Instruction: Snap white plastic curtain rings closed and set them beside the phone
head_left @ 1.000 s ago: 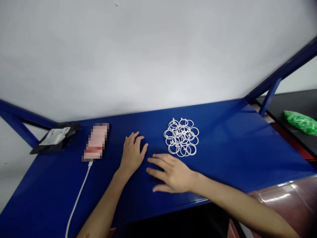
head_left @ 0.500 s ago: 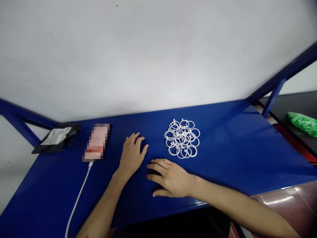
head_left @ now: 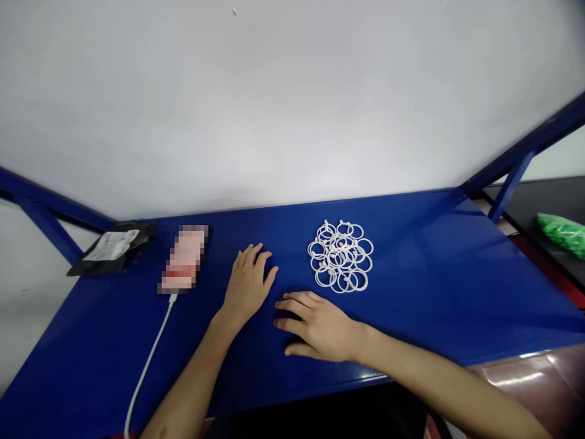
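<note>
Your bench top [head_left: 434,274] looks like painted metal, smooth w/ semi-gloss sheen. Rings [head_left: 340,256]: white plastic, smooth. Pouch [head_left: 114,249]: glossy black plastic w/ paper label. Cable [head_left: 150,360]: smooth white plastic. Wall [head_left: 292,97]: matt.

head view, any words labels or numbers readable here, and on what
None can be read.
Black pouch: its white label carries print, too small and blurred to read.
Phone: its face is pixelated, nothing legible.
White rings, blue shelf, green bag: no text visible.
</note>
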`<control>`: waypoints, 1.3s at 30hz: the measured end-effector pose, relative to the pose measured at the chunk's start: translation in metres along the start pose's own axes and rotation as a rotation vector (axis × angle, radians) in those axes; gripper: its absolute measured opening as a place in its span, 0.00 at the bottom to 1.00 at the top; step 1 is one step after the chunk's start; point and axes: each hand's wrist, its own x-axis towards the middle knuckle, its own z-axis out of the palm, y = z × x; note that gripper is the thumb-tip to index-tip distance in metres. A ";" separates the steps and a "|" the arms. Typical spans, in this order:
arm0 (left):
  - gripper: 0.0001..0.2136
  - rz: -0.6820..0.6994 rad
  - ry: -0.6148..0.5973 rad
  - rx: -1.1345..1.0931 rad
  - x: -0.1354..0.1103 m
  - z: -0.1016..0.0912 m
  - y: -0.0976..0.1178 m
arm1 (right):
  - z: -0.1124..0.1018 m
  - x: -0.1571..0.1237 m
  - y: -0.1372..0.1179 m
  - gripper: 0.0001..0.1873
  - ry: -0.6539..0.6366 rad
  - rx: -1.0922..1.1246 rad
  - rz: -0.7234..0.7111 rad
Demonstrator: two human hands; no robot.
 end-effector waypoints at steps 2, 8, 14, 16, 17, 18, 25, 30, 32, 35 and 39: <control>0.16 0.001 -0.003 -0.005 0.000 0.000 0.000 | 0.000 0.000 0.000 0.27 0.003 0.000 -0.001; 0.16 -0.004 -0.019 -0.015 0.000 -0.002 0.001 | 0.000 0.001 0.000 0.26 0.006 0.000 0.005; 0.16 0.007 -0.018 -0.006 -0.001 -0.001 0.000 | -0.001 0.002 0.000 0.24 -0.001 -0.003 0.017; 0.17 0.010 -0.014 -0.008 -0.001 0.000 0.000 | -0.002 0.002 0.000 0.24 -0.006 -0.002 0.017; 0.17 0.010 -0.013 -0.009 -0.001 0.000 -0.001 | -0.002 0.002 0.000 0.24 -0.007 0.000 0.016; 0.17 0.010 -0.013 -0.011 -0.001 0.000 -0.001 | -0.002 0.002 0.000 0.24 -0.005 0.001 0.014; 0.17 0.006 -0.015 -0.039 -0.001 -0.001 -0.001 | -0.003 0.002 0.000 0.24 0.009 -0.005 0.005; 0.17 0.011 -0.022 -0.024 -0.001 0.000 -0.002 | -0.002 0.002 0.000 0.24 0.005 -0.012 0.009; 0.17 0.018 -0.020 -0.011 -0.001 0.000 -0.003 | -0.002 0.002 0.000 0.23 0.006 -0.011 0.007; 0.18 0.020 -0.017 -0.001 -0.002 0.001 -0.003 | -0.002 0.002 0.001 0.23 0.008 -0.004 0.004; 0.17 0.016 -0.019 -0.008 -0.002 0.000 -0.003 | -0.002 0.002 0.001 0.23 0.007 0.008 0.008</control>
